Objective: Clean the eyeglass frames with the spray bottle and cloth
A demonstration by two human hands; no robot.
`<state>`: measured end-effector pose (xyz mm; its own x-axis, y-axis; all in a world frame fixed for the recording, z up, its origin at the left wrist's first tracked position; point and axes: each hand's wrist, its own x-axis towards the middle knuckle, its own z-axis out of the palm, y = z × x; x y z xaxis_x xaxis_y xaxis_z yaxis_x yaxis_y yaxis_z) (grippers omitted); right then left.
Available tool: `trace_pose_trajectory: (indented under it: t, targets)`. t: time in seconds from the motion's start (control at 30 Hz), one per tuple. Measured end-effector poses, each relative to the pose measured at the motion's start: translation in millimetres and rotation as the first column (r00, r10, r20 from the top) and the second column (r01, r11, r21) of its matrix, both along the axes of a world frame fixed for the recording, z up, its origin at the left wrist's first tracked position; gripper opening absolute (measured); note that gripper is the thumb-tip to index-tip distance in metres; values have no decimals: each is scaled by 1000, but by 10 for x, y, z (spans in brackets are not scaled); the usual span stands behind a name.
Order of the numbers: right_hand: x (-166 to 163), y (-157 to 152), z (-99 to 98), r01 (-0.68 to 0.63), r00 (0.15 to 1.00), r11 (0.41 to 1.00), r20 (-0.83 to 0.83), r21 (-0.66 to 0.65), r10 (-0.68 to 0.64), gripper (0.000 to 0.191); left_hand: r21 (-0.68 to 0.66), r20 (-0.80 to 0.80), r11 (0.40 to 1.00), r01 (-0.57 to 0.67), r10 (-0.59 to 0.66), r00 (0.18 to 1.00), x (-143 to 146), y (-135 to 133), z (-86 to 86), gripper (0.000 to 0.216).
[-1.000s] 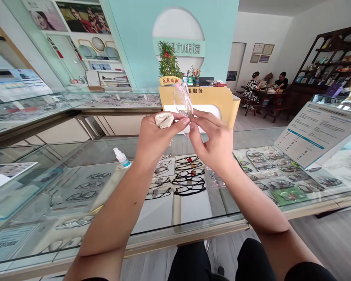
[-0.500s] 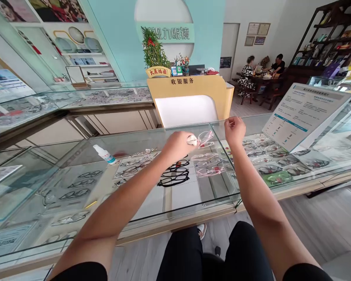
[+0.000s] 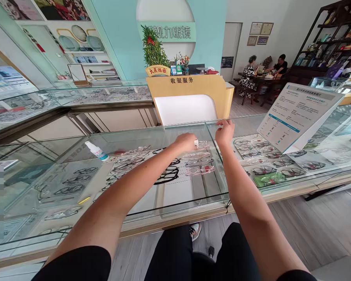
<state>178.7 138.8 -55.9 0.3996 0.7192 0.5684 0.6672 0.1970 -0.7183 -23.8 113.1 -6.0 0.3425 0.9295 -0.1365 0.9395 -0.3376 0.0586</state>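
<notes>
My left hand [image 3: 186, 142] is closed at the left end of a pair of clear pink eyeglasses [image 3: 203, 145], low at the back of a column of frames. A small white piece [image 3: 196, 143] shows at its fingertips; I cannot tell what it is. Nearer me in that column lie more pale pink eyeglasses [image 3: 200, 170]. Black eyeglasses [image 3: 167, 175] sit in the column to the left, partly behind my left forearm. My right hand [image 3: 225, 132] is by the case's back edge, fingers curled in; whatever they may hold is hidden.
A glass display case [image 3: 175, 208] spans the space before me. On it stand a white spray bottle [image 3: 96, 151] at left and a slanted sign [image 3: 300, 115] at right. Beyond are a wooden counter [image 3: 190, 82] and two people seated at a table.
My left hand has lowered with the pink eyeglasses, which were held up and are now down at the back of their column. My right hand has shifted slightly left.
</notes>
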Motion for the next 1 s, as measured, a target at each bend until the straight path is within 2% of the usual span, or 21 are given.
trace_pose_trajectory:
  t: [0.17,0.47,0.67,1.0]
  targets:
    - [-12,69,-72,-30,1000,999,0,15,30,47,-46,-40,999,-18,16,999,33,43,-23,34]
    - [-19,148,-131,-58,998,997,20,48,57,43,-39,-77,999,-32,29,997,101,100,28,36]
    - [-19,172,-175,-86,996,995,42,58,84,39,38,-63,996,-80,82,995,127,273,22,55]
    - [-18,209,-228,-103,993,993,56,59,100,40,-7,13,992,-126,126,992,104,554,-102,49]
